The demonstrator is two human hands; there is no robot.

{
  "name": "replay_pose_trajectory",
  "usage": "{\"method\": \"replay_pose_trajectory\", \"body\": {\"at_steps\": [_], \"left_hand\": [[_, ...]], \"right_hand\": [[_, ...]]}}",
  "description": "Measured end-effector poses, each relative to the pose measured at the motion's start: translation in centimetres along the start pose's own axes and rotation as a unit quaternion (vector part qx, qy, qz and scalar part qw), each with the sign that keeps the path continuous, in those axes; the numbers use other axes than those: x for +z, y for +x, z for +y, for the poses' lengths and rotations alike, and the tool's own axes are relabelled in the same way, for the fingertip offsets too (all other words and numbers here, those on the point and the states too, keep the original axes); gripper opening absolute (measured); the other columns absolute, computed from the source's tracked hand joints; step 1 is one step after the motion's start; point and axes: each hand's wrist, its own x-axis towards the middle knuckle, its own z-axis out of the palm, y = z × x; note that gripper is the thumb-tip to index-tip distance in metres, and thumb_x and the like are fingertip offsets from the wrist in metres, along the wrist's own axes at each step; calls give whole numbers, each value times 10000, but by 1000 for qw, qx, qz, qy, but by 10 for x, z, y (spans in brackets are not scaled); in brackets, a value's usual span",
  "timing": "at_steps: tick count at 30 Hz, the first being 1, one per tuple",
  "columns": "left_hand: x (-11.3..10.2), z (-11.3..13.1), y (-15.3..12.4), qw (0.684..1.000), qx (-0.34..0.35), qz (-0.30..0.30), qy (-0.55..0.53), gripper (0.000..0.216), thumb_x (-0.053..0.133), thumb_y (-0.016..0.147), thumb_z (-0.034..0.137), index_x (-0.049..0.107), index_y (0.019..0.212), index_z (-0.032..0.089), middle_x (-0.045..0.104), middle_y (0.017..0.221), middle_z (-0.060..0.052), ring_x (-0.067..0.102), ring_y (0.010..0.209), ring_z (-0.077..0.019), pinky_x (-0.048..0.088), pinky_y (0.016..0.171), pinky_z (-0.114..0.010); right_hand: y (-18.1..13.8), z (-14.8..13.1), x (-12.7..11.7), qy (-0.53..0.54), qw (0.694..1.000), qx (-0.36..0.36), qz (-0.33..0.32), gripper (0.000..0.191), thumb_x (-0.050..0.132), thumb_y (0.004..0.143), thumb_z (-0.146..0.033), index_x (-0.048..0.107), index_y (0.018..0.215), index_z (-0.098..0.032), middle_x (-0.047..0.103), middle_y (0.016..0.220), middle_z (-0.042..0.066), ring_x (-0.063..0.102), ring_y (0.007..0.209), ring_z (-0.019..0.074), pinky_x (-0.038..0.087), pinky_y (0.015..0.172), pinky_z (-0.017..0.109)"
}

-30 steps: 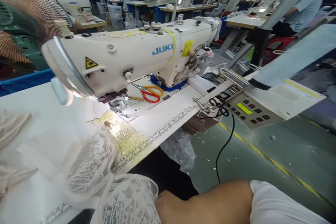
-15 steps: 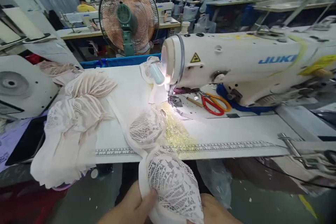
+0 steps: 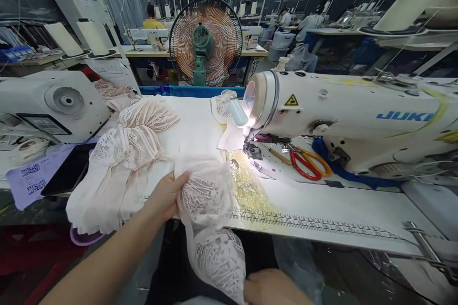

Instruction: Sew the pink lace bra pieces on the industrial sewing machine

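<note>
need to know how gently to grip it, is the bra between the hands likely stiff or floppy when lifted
The bra is probably light: its lace is openwork. It will likely flop, since it droops past the edge of the table between the left hand and right hand. The lower cup may hold some shape, as it looks rounded.

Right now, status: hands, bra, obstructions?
Left hand gripping bra by upper cup. Right hand at lower cup, grip unclear. Bra partly off table. Scissors apart, under machine.
</note>
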Motion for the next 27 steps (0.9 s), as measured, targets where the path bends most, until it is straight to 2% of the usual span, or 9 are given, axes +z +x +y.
{"method": "replay_pose_trajectory", "body": {"at_steps": [2,4,6,7,9,12,18,23,27], "left_hand": [[4,-4,-1,999,9,-15,38,382,719,695,322,629,996,103,695,873,-94,637,844,-219,503,765,-311],[8,-11,-7,995,10,-41,87,393,708,702,368,626,989,113,697,849,-80,638,811,-210,500,744,-306],[12,-17,-13,988,-2,-77,133,403,679,724,406,617,1004,124,695,855,-74,634,804,-208,495,731,-305],[14,-20,-16,984,-4,-91,152,406,660,736,423,612,1011,128,694,860,-73,632,810,-211,493,725,-304],[17,-22,-19,974,1,-116,195,401,621,761,439,607,1020,133,690,878,-74,626,840,-222,488,726,-304],[20,-21,-19,942,42,-148,297,359,543,808,424,618,1000,129,677,927,-84,607,899,-237,470,783,-315],[26,-20,-12,815,91,-207,534,410,348,878,402,640,935,121,660,908,-110,602,825,-230,461,745,-304],[36,-27,-5,732,184,-256,603,421,294,892,350,649,906,125,661,832,-115,599,754,-227,452,701,-298],[56,-39,-9,681,253,-271,632,371,342,880,309,674,847,146,663,754,-121,600,682,-245,427,629,-302]], "right_hand": [[2,4,-43,62,995,65,38,123,577,774,-315,647,827,-228,658,697,5,588,603,165,386,526,244],[7,11,-81,137,961,166,174,228,426,879,-357,613,913,-231,649,816,30,590,727,162,429,632,248],[17,17,-104,195,916,228,267,279,396,888,-408,566,1020,-230,613,973,56,567,788,162,435,662,260],[25,20,-109,229,906,234,270,287,401,881,-429,557,1008,-224,597,982,57,554,782,160,434,661,262],[40,25,-108,303,898,221,228,290,401,872,-448,545,822,-201,563,815,26,514,693,144,414,612,254],[56,29,-94,382,884,207,172,358,412,861,-443,396,608,-190,378,593,-34,385,549,107,332,510,230],[54,36,-81,347,912,173,134,340,388,869,-394,339,600,-192,361,590,-32,359,551,108,300,508,229],[56,37,-76,276,934,158,164,348,360,875,-372,284,580,-204,364,552,-32,374,523,115,306,487,229],[61,33,-79,254,943,143,159,272,359,860,-306,401,613,-199,466,595,-11,455,573,137,351,529,241]]}}
